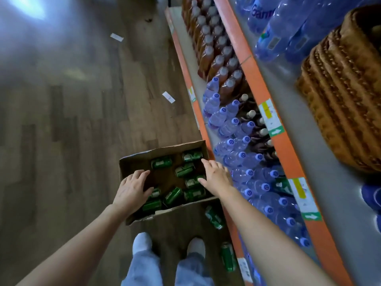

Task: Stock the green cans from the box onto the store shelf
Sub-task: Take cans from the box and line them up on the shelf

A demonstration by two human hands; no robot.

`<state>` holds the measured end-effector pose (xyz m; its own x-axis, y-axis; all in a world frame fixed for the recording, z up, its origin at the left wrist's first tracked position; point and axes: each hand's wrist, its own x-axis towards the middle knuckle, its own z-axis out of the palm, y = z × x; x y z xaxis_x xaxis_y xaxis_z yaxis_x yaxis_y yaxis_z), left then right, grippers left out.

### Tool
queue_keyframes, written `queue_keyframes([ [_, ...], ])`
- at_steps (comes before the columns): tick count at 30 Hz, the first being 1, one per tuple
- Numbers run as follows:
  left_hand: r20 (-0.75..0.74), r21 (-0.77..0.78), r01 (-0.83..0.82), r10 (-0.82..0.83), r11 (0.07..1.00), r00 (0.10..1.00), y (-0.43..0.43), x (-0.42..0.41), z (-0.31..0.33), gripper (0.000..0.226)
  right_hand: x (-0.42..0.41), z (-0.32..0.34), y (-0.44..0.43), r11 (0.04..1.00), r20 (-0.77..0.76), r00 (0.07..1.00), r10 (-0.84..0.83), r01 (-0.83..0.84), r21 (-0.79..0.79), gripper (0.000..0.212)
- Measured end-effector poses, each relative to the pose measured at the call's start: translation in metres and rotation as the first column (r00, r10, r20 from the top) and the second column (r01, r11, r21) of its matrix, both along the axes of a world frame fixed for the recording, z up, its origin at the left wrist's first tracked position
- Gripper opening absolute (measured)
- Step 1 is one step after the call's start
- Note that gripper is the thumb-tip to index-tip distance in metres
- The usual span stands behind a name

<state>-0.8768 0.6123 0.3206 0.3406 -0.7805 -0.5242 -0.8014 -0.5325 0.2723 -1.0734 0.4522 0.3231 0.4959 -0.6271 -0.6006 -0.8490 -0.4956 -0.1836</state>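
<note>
A brown cardboard box (132,164) sits open on the wood floor beside the orange-edged shelf (282,153). Several green cans (183,169) lie on their sides inside it. My left hand (132,187) hovers over the box's left part with fingers spread, holding nothing. My right hand (215,175) reaches over the box's right side, fingers straight, empty. Two more green cans lie on the floor outside the box: a near can (214,217) by the box corner and a second can (227,256) beside my right foot.
The lowest shelf holds packed water bottles (239,145) and rows of amber bottles (212,56). A green bottle (283,185) lies among them. A wicker basket (348,96) and large blue bottles sit on the shelf above. Paper slips (168,97) lie on the floor.
</note>
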Motion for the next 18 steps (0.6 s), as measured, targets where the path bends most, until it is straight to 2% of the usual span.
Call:
queue_keyframes([
  [10, 0.006, -0.027, -0.025, 0.026, 0.999, 1.000, -0.015, 0.012, -0.152, 0.062, 0.020, -0.168, -0.006, 0.992, -0.019, 0.994, 0.105, -0.104, 0.066, 0.078],
  [18, 0.049, 0.007, 0.003, -0.004, 1.000, 0.999, -0.037, 0.038, -0.305, 0.069, 0.042, -0.310, -0.021, 0.973, -0.071, 0.970, 0.232, -0.232, -0.002, 0.078],
])
